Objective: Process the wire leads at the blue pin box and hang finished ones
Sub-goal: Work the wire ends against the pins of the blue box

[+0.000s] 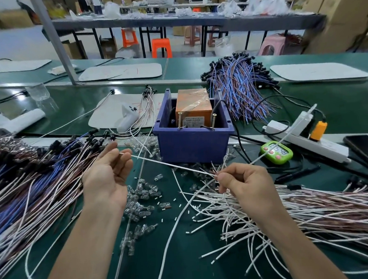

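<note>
Capped pile (pixel 37 168) is sitting far left. Left hand (pixel 108 177) is lying palm up, thumb and a fingertip lightly pinching one end of a white lead (pixel 169 164). The lead is stretching almost straight, long axis running from that pinch down and right to the other hand. Box (pixel 192 145) is standing just beyond the lead, between the two hands, with pins (pixel 180 120) sticking up at its near rim. Right hand (pixel 247 187) is pinching the lead's other end, thumb against curled fingers, over the edge of the white pile (pixel 289 208). My read: the lead is lying broadside to the box, so one end needs swinging away toward the pins. The right hand's end is looking slightly nearer, but it's close.
</note>
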Demonstrator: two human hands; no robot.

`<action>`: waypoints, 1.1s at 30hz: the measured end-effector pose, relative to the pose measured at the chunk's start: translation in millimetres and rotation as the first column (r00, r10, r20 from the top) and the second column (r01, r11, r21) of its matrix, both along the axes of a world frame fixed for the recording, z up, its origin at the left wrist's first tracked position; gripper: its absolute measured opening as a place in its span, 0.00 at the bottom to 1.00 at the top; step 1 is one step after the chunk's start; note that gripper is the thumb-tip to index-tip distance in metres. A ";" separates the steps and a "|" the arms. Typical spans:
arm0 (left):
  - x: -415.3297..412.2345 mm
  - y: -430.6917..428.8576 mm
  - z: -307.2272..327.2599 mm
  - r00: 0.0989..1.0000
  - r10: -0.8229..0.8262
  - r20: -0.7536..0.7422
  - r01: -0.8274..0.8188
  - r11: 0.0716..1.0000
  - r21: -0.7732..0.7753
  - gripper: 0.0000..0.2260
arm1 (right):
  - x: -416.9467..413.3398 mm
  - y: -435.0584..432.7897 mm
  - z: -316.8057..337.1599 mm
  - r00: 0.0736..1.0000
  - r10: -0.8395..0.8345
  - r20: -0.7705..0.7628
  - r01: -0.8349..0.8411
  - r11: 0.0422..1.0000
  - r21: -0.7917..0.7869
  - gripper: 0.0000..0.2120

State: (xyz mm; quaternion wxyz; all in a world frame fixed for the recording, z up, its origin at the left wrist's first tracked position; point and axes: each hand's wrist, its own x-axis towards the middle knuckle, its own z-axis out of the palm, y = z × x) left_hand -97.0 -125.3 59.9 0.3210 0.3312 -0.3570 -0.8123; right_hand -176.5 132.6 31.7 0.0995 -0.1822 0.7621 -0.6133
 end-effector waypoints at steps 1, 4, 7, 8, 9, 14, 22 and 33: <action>0.4 -0.6 0.1 1.000 0.010 0.010 -0.010 1.000 -0.008 0.08 | 0.7 -0.3 0.2 1.000 0.008 -0.005 -0.008 1.000 0.005 0.10; -0.8 -1.2 -1.6 0.999 0.001 0.047 0.000 1.000 -0.027 0.11 | 1.9 -0.6 1.0 1.000 0.016 -0.018 -0.016 1.000 0.013 0.10; -3.9 1.5 -5.2 0.997 -0.038 0.070 0.042 0.998 -0.048 0.14 | 2.5 1.1 1.3 0.999 0.012 -0.033 -0.011 0.999 0.035 0.10; -4.6 2.4 -5.9 0.996 -0.045 0.076 0.049 0.997 -0.053 0.14 | 3.0 1.6 1.4 0.999 0.015 -0.038 -0.013 0.999 0.046 0.10; -5.8 3.0 -6.4 0.995 -0.045 0.084 0.050 0.997 -0.055 0.14 | 3.4 1.7 1.5 0.999 0.018 -0.040 -0.016 0.998 0.055 0.11; -9.0 4.5 -9.7 0.989 -0.035 0.145 0.046 0.997 -0.070 0.12 | 5.1 1.0 2.2 0.998 0.022 -0.058 -0.017 0.996 0.083 0.11; 0.3 11.1 -7.0 0.958 -0.276 -0.078 0.280 0.958 0.055 0.19 | 0.3 1.6 -2.8 0.998 -0.051 -0.030 0.052 0.998 0.020 0.11; 10.2 -1.3 -5.5 0.996 -0.057 -0.062 0.061 0.996 0.061 0.16 | -1.8 -1.8 -3.9 0.986 -0.152 0.075 0.168 0.939 -0.302 0.11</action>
